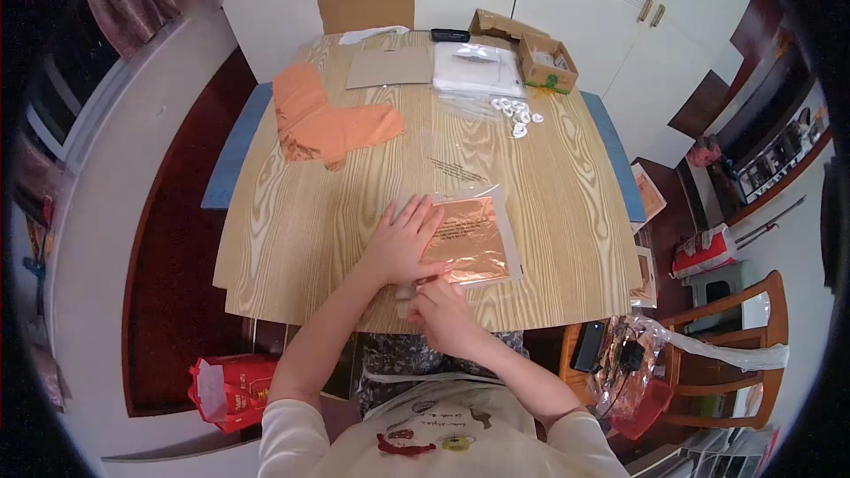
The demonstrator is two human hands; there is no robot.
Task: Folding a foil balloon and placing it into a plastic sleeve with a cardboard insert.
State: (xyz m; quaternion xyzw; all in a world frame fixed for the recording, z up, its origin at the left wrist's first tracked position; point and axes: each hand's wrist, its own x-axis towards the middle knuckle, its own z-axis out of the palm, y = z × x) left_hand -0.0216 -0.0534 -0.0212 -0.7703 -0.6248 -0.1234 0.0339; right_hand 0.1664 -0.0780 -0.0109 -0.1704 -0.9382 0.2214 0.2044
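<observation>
A clear plastic bag [512, 257] lies on the table near its front edge, with a folded shiny copper-orange sheet [474, 235] inside. Black print shows on the bag. My left hand [405, 246] rests flat over the bag's left side, fingers stretched out. Just below it, my right hand [441, 310] is closed with bent fingers at the bag's near left corner, pinching its edge; the fingertips are partly hidden. Farther left, an unfolded orange sheet [332, 124] with creases and a shiny patch is spread on the wood.
At the table's far side are a grey card [390, 67], a stack of clear bags [478, 71], a black object [450, 35], and a small cardboard box [547, 64]. Several white rings [519, 115] lie nearby. A wooden chair [770, 336] stands right, a red bag [232, 392] left.
</observation>
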